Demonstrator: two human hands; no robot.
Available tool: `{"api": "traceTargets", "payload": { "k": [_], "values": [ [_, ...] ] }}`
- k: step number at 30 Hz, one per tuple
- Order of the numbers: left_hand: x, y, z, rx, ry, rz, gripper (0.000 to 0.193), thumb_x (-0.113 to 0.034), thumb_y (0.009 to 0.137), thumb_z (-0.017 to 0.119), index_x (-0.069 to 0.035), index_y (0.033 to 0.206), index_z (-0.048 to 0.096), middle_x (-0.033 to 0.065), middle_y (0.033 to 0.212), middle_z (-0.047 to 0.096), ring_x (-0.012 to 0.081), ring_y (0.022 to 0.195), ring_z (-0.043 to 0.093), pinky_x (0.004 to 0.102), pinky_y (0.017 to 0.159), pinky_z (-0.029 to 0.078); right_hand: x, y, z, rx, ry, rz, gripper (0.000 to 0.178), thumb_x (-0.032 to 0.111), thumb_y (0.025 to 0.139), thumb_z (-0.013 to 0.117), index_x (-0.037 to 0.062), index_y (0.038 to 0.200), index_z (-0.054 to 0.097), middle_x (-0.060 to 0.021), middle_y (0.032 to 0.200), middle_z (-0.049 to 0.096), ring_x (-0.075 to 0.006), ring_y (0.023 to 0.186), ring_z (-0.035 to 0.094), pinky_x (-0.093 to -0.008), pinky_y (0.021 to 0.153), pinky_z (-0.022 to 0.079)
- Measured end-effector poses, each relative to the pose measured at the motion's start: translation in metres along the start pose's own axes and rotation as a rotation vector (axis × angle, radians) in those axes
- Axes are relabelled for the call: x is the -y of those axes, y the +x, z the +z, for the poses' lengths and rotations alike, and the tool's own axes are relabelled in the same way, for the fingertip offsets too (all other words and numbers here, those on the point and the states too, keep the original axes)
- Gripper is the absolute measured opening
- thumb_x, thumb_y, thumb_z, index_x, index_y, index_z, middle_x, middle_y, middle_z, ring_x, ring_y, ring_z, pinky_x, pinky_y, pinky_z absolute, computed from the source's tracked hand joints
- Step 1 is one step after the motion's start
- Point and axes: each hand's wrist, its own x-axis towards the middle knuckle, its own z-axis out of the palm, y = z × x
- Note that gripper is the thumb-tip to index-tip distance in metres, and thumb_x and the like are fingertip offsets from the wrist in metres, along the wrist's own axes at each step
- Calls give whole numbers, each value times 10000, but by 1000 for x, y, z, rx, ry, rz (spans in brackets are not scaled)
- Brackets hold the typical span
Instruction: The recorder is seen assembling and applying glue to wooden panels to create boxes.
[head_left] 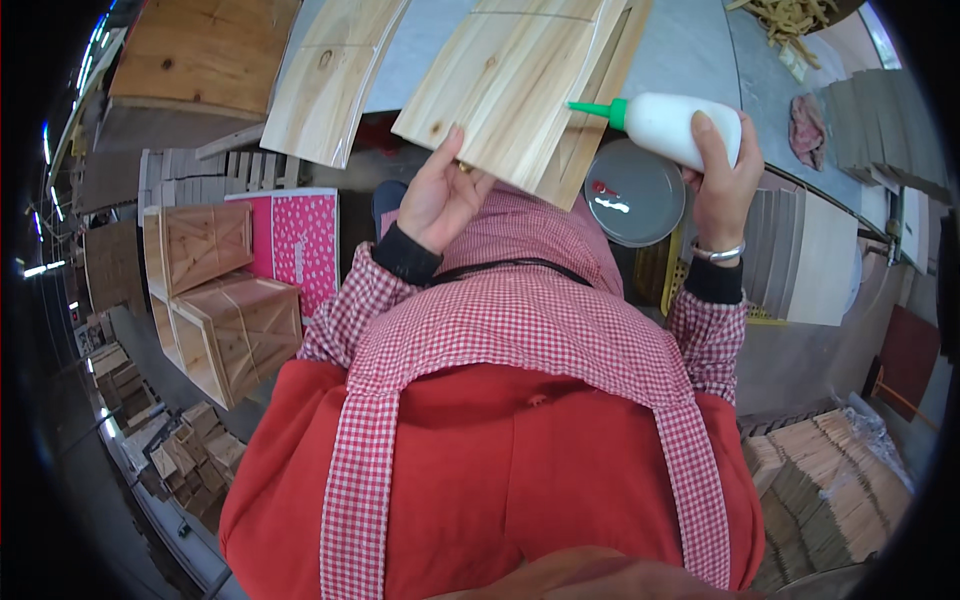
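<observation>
My left hand (441,195) grips the near edge of a pale wooden board (510,85), which lies tilted on a grey workbench (690,50). My right hand (722,170) holds a white glue bottle (675,125) on its side. The bottle's green nozzle (598,110) points left and touches the board's right edge. A thinner wooden strip (590,130) lies under that edge. My checked sleeves and red apron fill the lower middle of the view.
A second pale board (330,75) lies left of the first. A round grey dish (635,195) sits below the bottle. Wooden crates (225,300) and a pink spotted box (295,240) stand at left. Stacked thin wood pieces (830,480) lie at lower right, grey stacked panels (880,125) at right.
</observation>
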Motion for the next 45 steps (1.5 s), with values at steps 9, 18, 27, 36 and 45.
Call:
{"api": "traceTargets", "payload": {
  "k": [9,18,27,36,45],
  "values": [
    [1,6,-2,36,-29,0,392,-197,978,476,-26,1316,373,154,1332,471,264,1230,485,387,1011,459,9,-45,1,108,-55,-54,348,260,844,683,12,1040,537,-42,830,583,-76,645,557,-185,454,433],
    [1,10,-3,28,-18,26,411,-202,969,497,-26,1315,362,144,1306,478,262,1231,477,388,1016,457,16,-50,5,203,-113,-108,352,244,855,671,6,1064,518,-43,834,577,-77,646,556,-196,465,451],
    [2,4,-5,34,-43,27,447,-207,977,473,-37,1370,346,117,1379,452,239,1263,455,375,1046,413,5,-32,7,-35,-45,-73,302,250,871,630,41,1060,521,-24,812,563,-60,572,509,-181,441,388],
    [-19,-2,-6,114,-31,13,429,-158,970,480,-23,1357,355,139,1346,479,248,1238,482,379,1025,438,12,-19,12,-155,201,-42,289,259,896,602,23,1026,498,-44,761,546,-87,515,500,-199,412,370],
    [-36,-25,-28,87,3,26,440,-131,969,463,-13,1372,334,153,1355,468,252,1234,488,388,1028,435,5,88,12,-336,226,-210,398,284,862,663,-21,1035,475,-102,813,584,-119,507,558,-225,373,413]
  ]
}}
